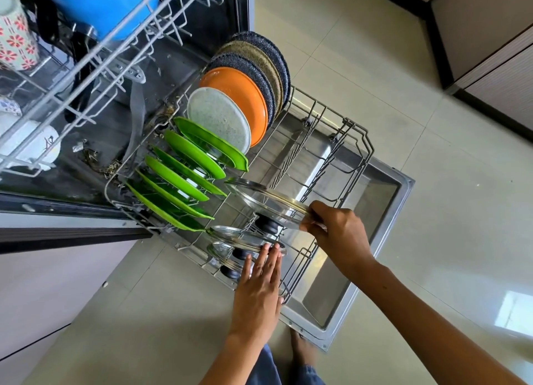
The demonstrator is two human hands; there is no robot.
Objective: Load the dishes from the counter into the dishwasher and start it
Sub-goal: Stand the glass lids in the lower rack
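no legible text, label, brand or number anywhere

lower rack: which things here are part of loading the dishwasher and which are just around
Part of the job:
- large glass lid, gripped by the right hand
- two smaller glass lids, left hand flat against them
- green plates, orange plate
- lower rack
- blue pot, floral mug in the upper rack

Just around:
- floor tiles
- cabinet
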